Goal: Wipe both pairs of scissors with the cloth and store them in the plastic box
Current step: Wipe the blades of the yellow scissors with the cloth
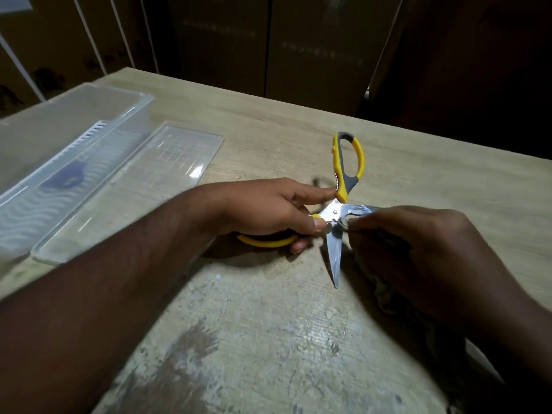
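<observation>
Wooden table (268,130), worn and scuffed, carries all items. At its left edge the clear plastic box (74,138) stands open with its lid (167,162) laid flat just beside it, evidently so both are ready for storage; a dark shape shows inside, too blurred to identify. Yellow-handled scissors (334,234) are spread wide, exposing both blades for cleaning. The left hand (268,210) is clamped on the lower handle, steadying the tool. The right hand (418,249) is closed on the cloth (385,294), pressed to one blade near the pivot. No second pair is visible.
</observation>
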The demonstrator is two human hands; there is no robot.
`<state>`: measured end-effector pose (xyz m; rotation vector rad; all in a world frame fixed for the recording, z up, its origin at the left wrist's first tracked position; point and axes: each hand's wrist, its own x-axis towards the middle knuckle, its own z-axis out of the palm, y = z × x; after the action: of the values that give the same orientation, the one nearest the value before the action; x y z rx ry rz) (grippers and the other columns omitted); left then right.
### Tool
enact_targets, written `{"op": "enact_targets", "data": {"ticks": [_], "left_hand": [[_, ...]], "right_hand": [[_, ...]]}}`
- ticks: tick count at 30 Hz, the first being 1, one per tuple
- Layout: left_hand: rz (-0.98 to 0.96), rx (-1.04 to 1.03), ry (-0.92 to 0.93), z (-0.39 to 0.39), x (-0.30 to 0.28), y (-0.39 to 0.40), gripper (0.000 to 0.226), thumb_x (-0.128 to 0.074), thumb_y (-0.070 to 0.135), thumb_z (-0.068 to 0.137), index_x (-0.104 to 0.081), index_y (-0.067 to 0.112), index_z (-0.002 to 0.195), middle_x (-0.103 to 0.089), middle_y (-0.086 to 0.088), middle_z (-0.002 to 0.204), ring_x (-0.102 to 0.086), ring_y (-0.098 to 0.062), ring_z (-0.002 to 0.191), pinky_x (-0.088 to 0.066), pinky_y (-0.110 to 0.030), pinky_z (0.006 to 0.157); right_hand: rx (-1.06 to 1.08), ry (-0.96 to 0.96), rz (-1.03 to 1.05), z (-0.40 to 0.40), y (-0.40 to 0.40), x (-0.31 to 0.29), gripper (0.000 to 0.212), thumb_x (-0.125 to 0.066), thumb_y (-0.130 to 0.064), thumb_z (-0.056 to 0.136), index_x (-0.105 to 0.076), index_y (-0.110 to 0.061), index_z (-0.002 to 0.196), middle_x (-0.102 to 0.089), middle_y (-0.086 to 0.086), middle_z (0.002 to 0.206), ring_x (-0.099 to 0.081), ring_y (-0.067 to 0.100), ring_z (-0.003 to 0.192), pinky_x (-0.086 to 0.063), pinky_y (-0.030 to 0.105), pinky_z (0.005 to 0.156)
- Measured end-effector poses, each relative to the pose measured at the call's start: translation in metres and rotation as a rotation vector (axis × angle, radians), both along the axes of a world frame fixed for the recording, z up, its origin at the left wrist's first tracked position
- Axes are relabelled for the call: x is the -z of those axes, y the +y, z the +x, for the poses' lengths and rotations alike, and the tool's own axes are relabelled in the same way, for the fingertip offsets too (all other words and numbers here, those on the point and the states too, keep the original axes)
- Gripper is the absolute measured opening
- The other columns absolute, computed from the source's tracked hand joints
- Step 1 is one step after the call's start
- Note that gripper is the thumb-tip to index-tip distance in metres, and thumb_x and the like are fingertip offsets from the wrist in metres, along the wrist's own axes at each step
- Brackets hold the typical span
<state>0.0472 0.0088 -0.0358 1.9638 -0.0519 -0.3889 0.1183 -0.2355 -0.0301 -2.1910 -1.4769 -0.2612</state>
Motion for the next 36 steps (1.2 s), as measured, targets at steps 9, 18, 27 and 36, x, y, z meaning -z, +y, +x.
{"op": "enact_targets", "data": {"ticks": [9, 18, 27, 36], "left_hand": [[0.007, -0.006, -0.007, 0.002, 0.006, 0.001, 0.064, -0.053, 0.014, 0.107, -0.025, 0.026, 0.163, -0.064, -0.004, 0.065, -0.06, -0.024, 0.068, -0.05, -0.038, 0.074], [0.037, 0.005, -0.017, 0.001, 0.005, 0.002, 0.065, -0.055, 0.015, 0.106, -0.025, 0.025, 0.163, -0.065, -0.003, 0.068, -0.063, -0.023, 0.071, -0.052, -0.04, 0.08], [0.0, 0.006, -0.021, 0.0, 0.006, 0.002, 0.06, -0.055, 0.012, 0.105, -0.033, 0.024, 0.16, -0.064, -0.008, 0.069, -0.061, -0.026, 0.07, -0.052, -0.039, 0.077], [0.021, 0.006, -0.033, -0.002, 0.001, 0.002, 0.055, -0.054, 0.01, 0.106, -0.04, 0.022, 0.157, -0.061, -0.011, 0.071, -0.06, -0.025, 0.07, -0.053, -0.041, 0.075]], "right_hand": [[-0.105, -0.229, -0.205, -0.01, 0.009, -0.001, 0.021, -0.057, -0.023, 0.094, -0.078, -0.018, 0.094, -0.068, 0.005, 0.084, -0.065, 0.029, 0.065, -0.054, 0.04, 0.05], [-0.123, -0.206, -0.247, -0.009, 0.011, -0.005, 0.009, -0.068, -0.015, 0.089, -0.074, -0.02, 0.091, -0.064, -0.001, 0.086, -0.059, 0.023, 0.07, -0.044, 0.027, 0.056], [-0.169, -0.22, -0.193, -0.009, 0.013, -0.003, 0.019, -0.058, -0.024, 0.09, -0.075, -0.018, 0.088, -0.064, 0.0, 0.083, -0.063, 0.026, 0.07, -0.052, 0.036, 0.055], [-0.154, -0.192, -0.151, -0.007, 0.016, -0.002, 0.011, -0.063, -0.02, 0.088, -0.074, -0.018, 0.089, -0.064, 0.0, 0.085, -0.061, 0.027, 0.073, -0.05, 0.034, 0.058]]}}
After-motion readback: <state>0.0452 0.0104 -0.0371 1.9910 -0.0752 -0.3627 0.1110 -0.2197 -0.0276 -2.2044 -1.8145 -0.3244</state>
